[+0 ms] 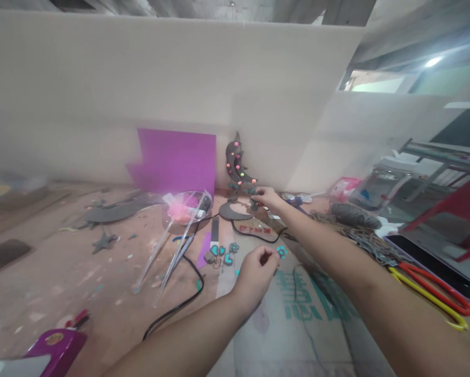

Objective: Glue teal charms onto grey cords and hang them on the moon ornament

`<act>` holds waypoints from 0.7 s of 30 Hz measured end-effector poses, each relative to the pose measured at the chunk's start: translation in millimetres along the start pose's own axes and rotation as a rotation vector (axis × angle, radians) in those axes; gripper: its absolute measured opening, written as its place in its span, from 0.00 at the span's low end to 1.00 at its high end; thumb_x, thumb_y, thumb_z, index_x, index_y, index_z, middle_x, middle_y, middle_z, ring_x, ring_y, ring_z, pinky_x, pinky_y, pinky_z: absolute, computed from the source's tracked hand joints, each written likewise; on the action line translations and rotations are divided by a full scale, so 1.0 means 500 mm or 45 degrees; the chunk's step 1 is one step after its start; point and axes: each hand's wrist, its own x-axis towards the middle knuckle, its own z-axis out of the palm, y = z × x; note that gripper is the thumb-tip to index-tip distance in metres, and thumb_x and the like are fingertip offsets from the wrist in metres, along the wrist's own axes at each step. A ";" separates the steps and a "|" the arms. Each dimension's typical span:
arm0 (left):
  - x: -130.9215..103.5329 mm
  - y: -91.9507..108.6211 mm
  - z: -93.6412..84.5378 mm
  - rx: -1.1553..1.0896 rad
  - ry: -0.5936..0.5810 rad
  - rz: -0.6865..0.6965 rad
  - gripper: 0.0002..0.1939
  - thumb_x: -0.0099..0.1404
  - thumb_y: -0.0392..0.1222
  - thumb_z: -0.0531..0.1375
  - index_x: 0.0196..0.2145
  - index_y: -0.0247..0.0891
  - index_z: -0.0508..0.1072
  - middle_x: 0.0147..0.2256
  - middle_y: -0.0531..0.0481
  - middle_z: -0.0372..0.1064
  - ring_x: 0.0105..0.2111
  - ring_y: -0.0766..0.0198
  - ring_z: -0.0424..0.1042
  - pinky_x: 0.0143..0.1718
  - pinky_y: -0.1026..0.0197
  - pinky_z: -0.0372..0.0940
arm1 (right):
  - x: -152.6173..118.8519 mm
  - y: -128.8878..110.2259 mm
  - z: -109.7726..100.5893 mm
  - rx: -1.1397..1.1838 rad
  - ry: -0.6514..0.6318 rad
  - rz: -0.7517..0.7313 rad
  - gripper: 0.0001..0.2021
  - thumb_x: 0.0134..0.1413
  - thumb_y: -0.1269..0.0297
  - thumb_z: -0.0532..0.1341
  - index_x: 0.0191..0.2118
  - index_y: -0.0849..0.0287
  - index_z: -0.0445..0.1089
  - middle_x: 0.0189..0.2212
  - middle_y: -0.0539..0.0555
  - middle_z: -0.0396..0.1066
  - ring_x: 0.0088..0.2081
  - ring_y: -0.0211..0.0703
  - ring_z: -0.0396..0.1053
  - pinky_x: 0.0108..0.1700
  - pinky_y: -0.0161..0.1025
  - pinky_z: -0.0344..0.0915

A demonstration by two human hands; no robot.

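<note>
My left hand [257, 272] is closed in a pinch low over the board; anything between its fingertips is too small to make out. Just right of it lies a turquoise and grey flower [282, 252]. Farther back, my right hand [267, 197] pinches something small and greyish beside the base of a dark crescent moon ornament [235, 159] dotted with coloured balls. The ornament stands upright near the wall. A flat grey crescent [235, 211] lies in front of it. Several small turquoise pieces [221, 251] and another flower [234, 247] rest left of my left hand.
A round tray [168, 212] holds pink material, with clear sticks [176, 262] leaning on it. Purple card [176, 159] stands against the wall. A black cable [180, 305] crosses the table. Scissors [435, 288], a phone [435, 264] and wire bundles [368, 243] lie right; a purple tool [62, 348] lies front left.
</note>
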 end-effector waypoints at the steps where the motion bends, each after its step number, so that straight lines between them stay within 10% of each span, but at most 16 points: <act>1: 0.000 0.000 0.000 0.002 0.001 0.000 0.09 0.60 0.44 0.57 0.27 0.36 0.67 0.24 0.53 0.64 0.27 0.65 0.62 0.31 0.63 0.57 | -0.001 0.002 -0.002 -0.032 0.014 0.019 0.17 0.63 0.60 0.60 0.54 0.61 0.67 0.51 0.58 0.69 0.47 0.46 0.71 0.47 0.49 0.71; 21: 0.001 -0.007 -0.001 0.070 0.001 0.022 0.09 0.61 0.44 0.56 0.28 0.36 0.68 0.25 0.53 0.64 0.28 0.65 0.64 0.31 0.63 0.58 | -0.071 -0.050 -0.003 -0.055 -0.117 -0.101 0.09 0.64 0.62 0.59 0.42 0.64 0.70 0.34 0.51 0.72 0.29 0.33 0.69 0.31 0.34 0.70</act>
